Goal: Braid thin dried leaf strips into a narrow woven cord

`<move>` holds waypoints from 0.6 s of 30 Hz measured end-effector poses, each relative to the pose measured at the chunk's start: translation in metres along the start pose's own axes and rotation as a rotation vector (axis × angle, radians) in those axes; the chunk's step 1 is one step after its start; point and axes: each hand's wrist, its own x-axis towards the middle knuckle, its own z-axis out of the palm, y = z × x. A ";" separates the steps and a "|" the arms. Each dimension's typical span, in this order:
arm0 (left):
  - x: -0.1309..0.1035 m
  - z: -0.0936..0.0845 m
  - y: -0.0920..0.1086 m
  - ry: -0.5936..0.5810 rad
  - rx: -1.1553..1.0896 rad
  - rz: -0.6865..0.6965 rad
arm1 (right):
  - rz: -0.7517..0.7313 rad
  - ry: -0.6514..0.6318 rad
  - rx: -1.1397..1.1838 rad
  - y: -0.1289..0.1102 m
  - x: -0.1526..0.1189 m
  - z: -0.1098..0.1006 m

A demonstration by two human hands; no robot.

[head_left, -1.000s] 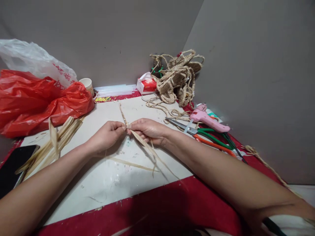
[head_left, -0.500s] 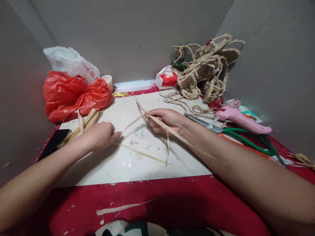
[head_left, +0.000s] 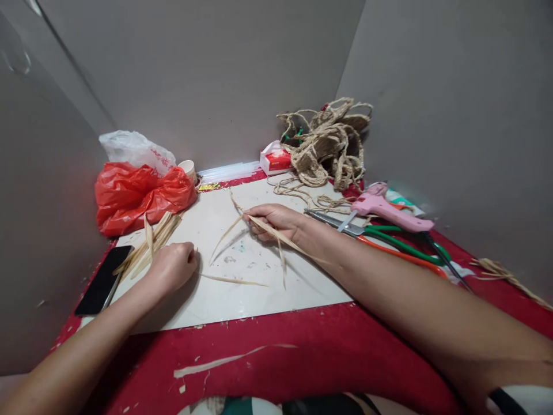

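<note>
Pinched between the fingertips of my right hand (head_left: 274,222) is a thin plant-fibre braid (head_left: 235,202), its finished end pointing away from me. Loose strips fan out from it: one (head_left: 224,237) droops left, another (head_left: 283,233) runs back across my wrist. My left hand (head_left: 175,266) is closed over the white board, knuckles up. From under its fingers a dry fibre strip (head_left: 235,280) trails right along the board; its held end is hidden. Just behind that hand lies a bundle of dry strips (head_left: 162,236).
A phone (head_left: 103,280) and a red plastic bag (head_left: 142,196) are at left. A paper cup (head_left: 188,169), glue sticks (head_left: 228,173) and a tissue pack (head_left: 275,158) line the back. Braided rope (head_left: 328,144), green-handled scissors (head_left: 389,233) and a pink glue gun (head_left: 389,210) occupy the right.
My left hand has drawn back toward me and away from the braid, the loose strip trailing with it. My right hand keeps its pinch. The camera view has shifted.
</note>
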 end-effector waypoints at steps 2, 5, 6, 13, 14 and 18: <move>0.002 -0.004 -0.010 0.079 -0.135 -0.031 | 0.000 -0.006 0.002 0.000 0.001 0.000; 0.009 -0.015 -0.021 0.174 -0.576 -0.079 | 0.000 -0.018 -0.016 0.000 0.003 -0.003; 0.011 -0.019 -0.023 0.188 -0.773 -0.105 | -0.001 -0.019 -0.026 0.000 0.004 -0.004; 0.026 -0.038 -0.014 0.124 -1.632 -0.273 | -0.020 -0.051 -0.026 0.005 0.006 -0.006; 0.029 -0.039 -0.010 0.099 -1.663 -0.274 | -0.015 -0.050 -0.020 0.004 0.006 -0.005; 0.042 -0.038 0.010 -0.038 -1.661 -0.281 | 0.020 -0.028 -0.004 0.004 0.007 -0.001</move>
